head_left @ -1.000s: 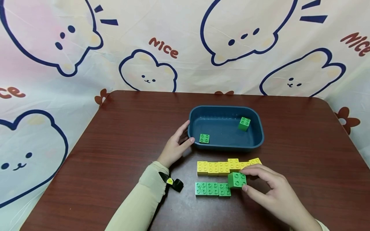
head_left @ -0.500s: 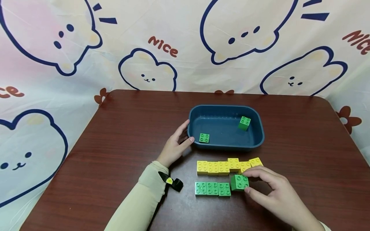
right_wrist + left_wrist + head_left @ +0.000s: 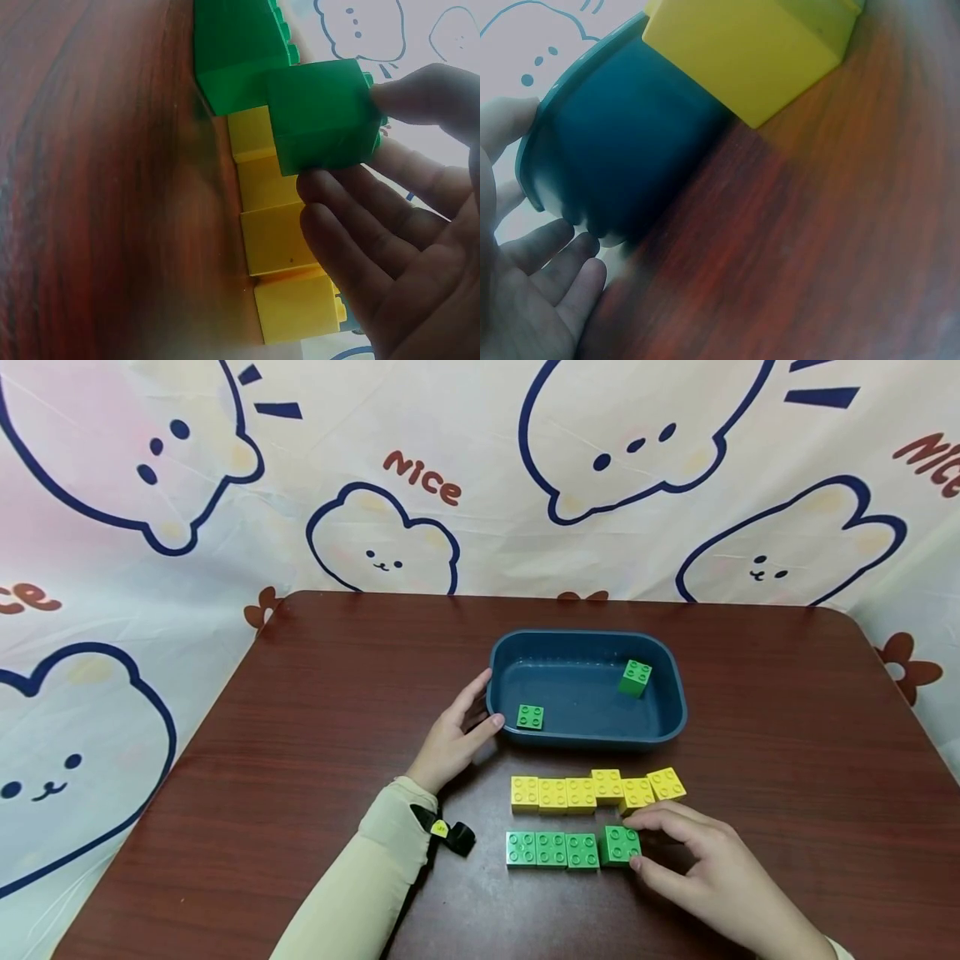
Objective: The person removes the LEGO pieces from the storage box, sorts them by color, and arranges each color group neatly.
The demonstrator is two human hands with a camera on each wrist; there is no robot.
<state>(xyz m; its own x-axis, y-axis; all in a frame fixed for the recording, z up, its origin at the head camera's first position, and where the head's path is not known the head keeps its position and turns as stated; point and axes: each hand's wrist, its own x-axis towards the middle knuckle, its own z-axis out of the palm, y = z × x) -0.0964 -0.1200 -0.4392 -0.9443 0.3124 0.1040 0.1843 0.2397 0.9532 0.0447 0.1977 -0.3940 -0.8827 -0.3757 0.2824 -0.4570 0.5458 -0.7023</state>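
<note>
My right hand (image 3: pixel 716 868) pinches a green building block (image 3: pixel 619 847) between thumb and fingers, just right of a row of green blocks (image 3: pixel 551 850). A narrow gap separates it from the row. In the right wrist view the thumb presses one side of the held block (image 3: pixel 322 116), the fingertips beneath. My left hand (image 3: pixel 450 739) rests against the left end of a dark blue tray (image 3: pixel 585 742). Its thumb is at the rim, with relaxed fingers along the outer wall, as the left wrist view shows. Two green blocks lie inside, one at the near left (image 3: pixel 529 717), another at the far right (image 3: pixel 634 678).
Between tray and green row runs an uneven line of yellow blocks (image 3: pixel 566 795), its right end angled. A yellow block (image 3: pixel 757 60) looms large in the left wrist view. All stand on a brown wooden table (image 3: pixel 337 693), with a printed cloth (image 3: pixel 480 427) behind it.
The green block in my right hand has shifted slightly right, then lower beside the row's right end. It no longer overlaps the last green block. My left hand keeps its place at the tray.
</note>
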